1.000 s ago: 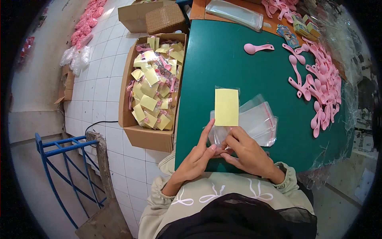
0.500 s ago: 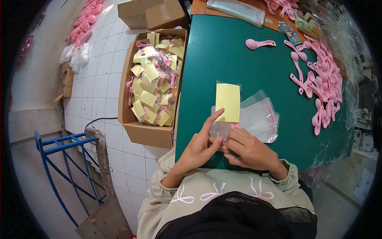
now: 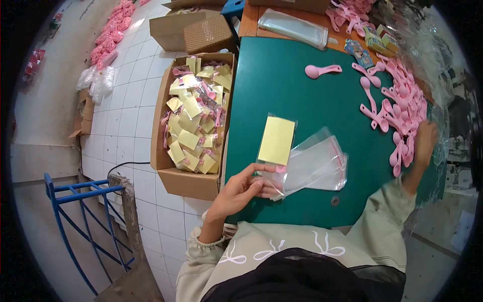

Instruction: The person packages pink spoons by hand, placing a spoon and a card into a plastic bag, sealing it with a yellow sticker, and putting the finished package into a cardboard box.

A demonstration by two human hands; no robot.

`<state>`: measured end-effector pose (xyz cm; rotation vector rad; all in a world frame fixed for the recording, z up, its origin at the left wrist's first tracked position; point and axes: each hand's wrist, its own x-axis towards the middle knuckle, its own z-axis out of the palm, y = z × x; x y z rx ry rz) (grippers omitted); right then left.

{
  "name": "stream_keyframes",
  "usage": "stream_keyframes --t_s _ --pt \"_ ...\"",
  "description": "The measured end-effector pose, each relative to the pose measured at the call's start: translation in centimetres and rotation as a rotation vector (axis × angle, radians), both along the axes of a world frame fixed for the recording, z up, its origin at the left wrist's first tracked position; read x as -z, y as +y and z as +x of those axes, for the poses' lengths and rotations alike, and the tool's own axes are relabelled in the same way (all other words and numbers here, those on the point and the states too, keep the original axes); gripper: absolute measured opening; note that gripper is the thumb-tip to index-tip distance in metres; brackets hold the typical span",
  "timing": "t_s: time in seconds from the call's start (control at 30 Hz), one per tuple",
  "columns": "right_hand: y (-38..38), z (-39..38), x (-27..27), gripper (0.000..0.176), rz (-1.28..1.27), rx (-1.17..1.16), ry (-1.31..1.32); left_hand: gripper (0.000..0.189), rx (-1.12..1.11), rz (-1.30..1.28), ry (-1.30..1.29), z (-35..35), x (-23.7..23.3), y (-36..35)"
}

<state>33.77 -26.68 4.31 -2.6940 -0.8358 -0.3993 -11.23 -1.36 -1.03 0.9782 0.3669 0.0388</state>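
Note:
My left hand [image 3: 244, 189] pinches the lower end of a clear plastic bag [image 3: 278, 189] above the green table. Inside the bag is a yellow card [image 3: 276, 140], and a bit of pink spoon [image 3: 280, 168] shows just below it. A fan of flat clear bags [image 3: 319, 163] lies to the right of that hand. Far to the right, my right hand [image 3: 426, 138] is beside the edge of a heap of pink spoons [image 3: 402, 108]. Motion blurs its fingers, so I cannot make out whether they hold anything.
Left of the table [image 3: 282, 60] stands a cardboard box [image 3: 188, 186] full of bagged cards and spoons. One pink spoon [image 3: 322, 70] lies apart near the back. Beyond are a stack of clear bags [image 3: 294, 27] and small card packs [image 3: 375, 43]. Crumpled plastic [image 3: 437, 65] lines the right edge.
My right hand has left the bag and swung right to the spoon heap. My left hand keeps the bag, which now tilts slightly. The camera view has shifted a little.

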Motion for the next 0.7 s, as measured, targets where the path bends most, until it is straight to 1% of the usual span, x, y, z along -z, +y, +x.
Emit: stream_keyframes --t_s 0.03,0.07,0.1,0.13,0.17,0.2,0.23,0.33,0.37,0.4,0.43,0.53,0.57,0.67,0.7 --pt "1.9 -4.7 -0.3 0.02 0.004 -0.047 -0.104 0.028 -0.022 -0.004 -0.046 0.0 0.2 -0.2" --pt "4.0 -9.7 -0.3 0.025 0.022 -0.18 -0.116 0.027 -0.034 -0.004 -0.052 0.0 0.2 -0.6" --pt "6.1 -14.7 -0.2 0.031 0.036 -0.389 -0.015 0.025 -0.039 0.001 -0.055 0.2 0.2 -0.9" --pt "7.7 -18.8 -0.3 0.045 0.016 -0.687 0.187 0.024 -0.038 0.007 -0.057 0.4 0.1 -1.1" --pt "8.7 -22.8 0.8 0.054 0.174 -0.833 0.376 0.021 -0.026 -0.049 -0.091 0.7 -0.2 -1.5" --pt "9.3 -25.6 2.1 0.05 0.213 -0.862 0.484 0.022 -0.018 -0.063 -0.106 0.9 -0.6 -1.7" --pt "9.5 -27.2 3.2 0.046 0.251 -0.889 0.597 0.022 -0.011 -0.082 -0.118 1.0 -0.9 -2.2" --pt "9.7 -27.5 4.3 0.032 0.34 -0.836 0.553 0.022 0.002 -0.087 -0.095 0.3 -1.4 -2.2" --pt "9.7 -27.5 3.9 0.019 0.405 -0.751 0.611 0.023 0.025 -0.107 -0.064 -0.3 -1.6 -1.4" --pt "9.5 -27.2 3.8 0.019 0.414 -0.763 0.624 0.023 0.049 -0.127 -0.036 -0.5 -1.7 -1.0" --pt "9.2 -26.8 3.7 0.019 0.422 -0.772 0.637 0.027 -0.014 -0.055 0.01 -0.4 -1.7 -1.1" --pt "9.0 -26.6 3.2 0.016 0.415 -0.756 0.746 0.03 -0.019 0.541 0.087 0.7 -1.4 -1.8" --pt "9.0 -26.7 3.0 0.014 0.408 -0.746 0.794 0.027 -0.036 0.665 0.08 1.1 -1.4 -2.1" --pt "8.8 -26.8 3.3 0.013 0.496 -0.578 1.156 0.017 -0.085 0.824 0.093 1.5 -1.3 -2.2" --pt "8.8 -26.9 3.6 0.012 0.541 -0.575 1.228 0.015 -0.102 0.835 0.098 1.6 -1.2 -2.4"
